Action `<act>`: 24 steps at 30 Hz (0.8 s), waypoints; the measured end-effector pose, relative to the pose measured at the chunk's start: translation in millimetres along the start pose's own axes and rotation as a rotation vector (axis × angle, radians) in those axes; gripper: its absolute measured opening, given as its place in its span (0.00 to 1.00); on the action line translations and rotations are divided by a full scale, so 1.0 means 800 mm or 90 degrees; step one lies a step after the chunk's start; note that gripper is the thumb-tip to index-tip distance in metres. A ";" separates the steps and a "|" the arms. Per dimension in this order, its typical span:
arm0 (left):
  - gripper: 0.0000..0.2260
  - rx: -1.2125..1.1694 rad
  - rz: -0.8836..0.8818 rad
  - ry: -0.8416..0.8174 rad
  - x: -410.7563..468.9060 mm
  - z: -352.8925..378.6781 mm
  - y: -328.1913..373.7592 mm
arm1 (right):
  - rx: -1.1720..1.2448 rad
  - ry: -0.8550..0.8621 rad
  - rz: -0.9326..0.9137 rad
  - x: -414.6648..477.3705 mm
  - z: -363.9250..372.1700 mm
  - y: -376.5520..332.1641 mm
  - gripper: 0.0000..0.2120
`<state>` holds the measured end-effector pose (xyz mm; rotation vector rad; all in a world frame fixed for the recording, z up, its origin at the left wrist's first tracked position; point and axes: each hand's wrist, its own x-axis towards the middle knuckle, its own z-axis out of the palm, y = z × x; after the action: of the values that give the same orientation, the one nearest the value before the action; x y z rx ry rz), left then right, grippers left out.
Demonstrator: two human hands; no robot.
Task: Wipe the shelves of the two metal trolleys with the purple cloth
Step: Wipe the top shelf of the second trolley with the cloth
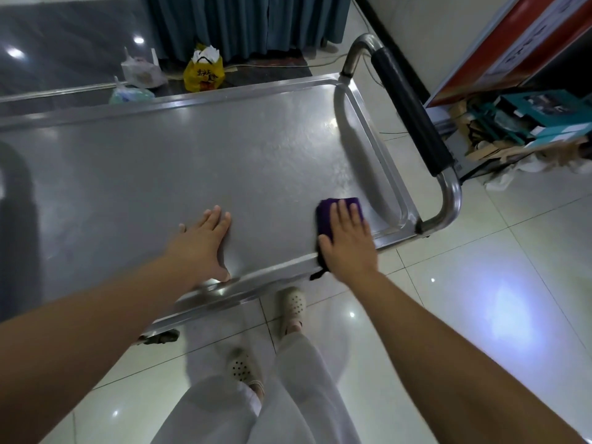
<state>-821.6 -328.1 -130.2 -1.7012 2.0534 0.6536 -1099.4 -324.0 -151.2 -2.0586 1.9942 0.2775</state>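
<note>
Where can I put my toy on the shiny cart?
The top shelf is bare everywhere between the far rim and the left hand, and out to its left. A narrower bare strip lies between the left hand and the purple cloth. The near right corner is crowded: the right hand presses the cloth there.

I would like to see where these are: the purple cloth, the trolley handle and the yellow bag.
purple cloth (325, 219): head view, on its uncovered left part.
trolley handle (413, 113): head view, on the middle of its black grip.
yellow bag (203, 73): head view, on its printed front.
</note>
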 end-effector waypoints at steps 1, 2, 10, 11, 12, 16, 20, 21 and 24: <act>0.53 0.001 0.001 -0.002 0.000 0.000 0.000 | -0.010 0.000 0.016 0.010 -0.006 0.022 0.31; 0.54 0.000 0.002 -0.004 0.000 0.000 -0.001 | -0.012 0.001 0.028 0.020 -0.012 0.043 0.31; 0.54 0.027 -0.017 -0.026 0.005 -0.005 0.006 | 0.009 0.049 0.092 0.090 -0.044 0.081 0.32; 0.54 0.020 -0.021 -0.026 0.005 -0.004 0.006 | 0.018 0.054 0.082 0.094 -0.042 0.063 0.32; 0.54 0.014 -0.026 -0.024 0.006 -0.003 0.006 | 0.015 0.057 0.058 0.098 -0.038 0.042 0.32; 0.55 0.000 -0.043 -0.021 0.008 -0.002 0.006 | 0.023 0.043 -0.078 0.100 -0.024 -0.054 0.32; 0.58 0.038 -0.138 -0.019 0.005 -0.002 0.007 | 0.032 0.020 -0.208 0.080 -0.005 -0.140 0.31; 0.58 0.042 -0.161 -0.028 0.004 -0.002 0.007 | 0.024 0.015 -0.239 0.075 -0.001 -0.156 0.31; 0.59 0.026 -0.185 -0.056 0.005 -0.002 0.004 | 0.004 -0.001 -0.306 0.070 0.009 -0.177 0.30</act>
<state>-825.7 -331.7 -130.4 -1.8626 1.7030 0.5752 -955.3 -371.3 -168.1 -2.4425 1.4295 0.1729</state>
